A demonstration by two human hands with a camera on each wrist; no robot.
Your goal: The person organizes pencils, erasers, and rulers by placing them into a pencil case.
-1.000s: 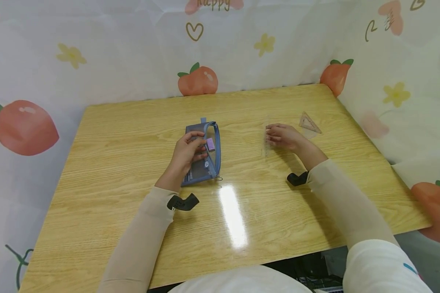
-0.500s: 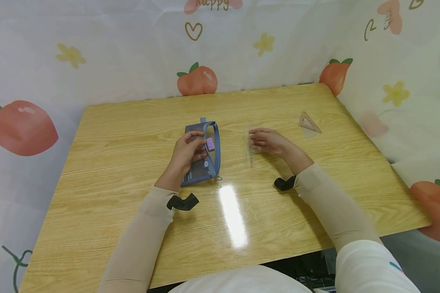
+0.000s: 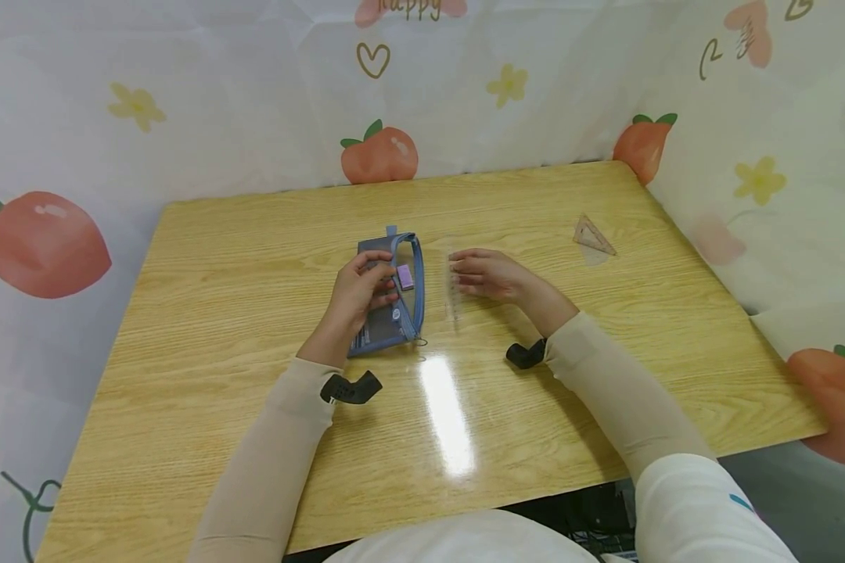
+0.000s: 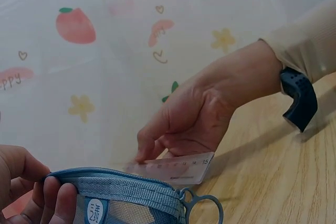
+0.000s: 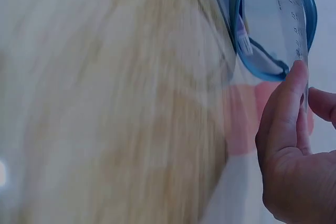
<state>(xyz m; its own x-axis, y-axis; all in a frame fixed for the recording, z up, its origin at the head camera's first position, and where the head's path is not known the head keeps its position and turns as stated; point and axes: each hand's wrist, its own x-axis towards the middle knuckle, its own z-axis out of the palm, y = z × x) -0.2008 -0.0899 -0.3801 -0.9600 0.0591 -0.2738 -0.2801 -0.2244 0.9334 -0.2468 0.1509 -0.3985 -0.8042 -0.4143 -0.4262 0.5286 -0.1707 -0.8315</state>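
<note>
A blue mesh pencil case (image 3: pixel 383 328) lies unzipped on the table, its mouth facing right. My left hand (image 3: pixel 359 293) grips the edge of the case's opening between thumb and fingers, as the left wrist view also shows. Inside the mouth sits a purple eraser (image 3: pixel 404 277). My right hand (image 3: pixel 493 277) pinches a clear ruler (image 4: pixel 184 167) between thumb and fingers, just right of the case. In the right wrist view the ruler's marked edge stands in front of the open mouth; whether it touches the case I cannot tell.
A clear set square (image 3: pixel 593 236) lies toward the back right of the wooden table (image 3: pixel 239 258), partly over another see-through piece. Peach-printed white sheeting (image 3: pixel 253 117) rises behind the table and along its sides. A bright reflection marks the tabletop near the front.
My right hand has carried the ruler leftward, from near the set square to close beside the pencil case. The left hand and the case have stayed in place.
</note>
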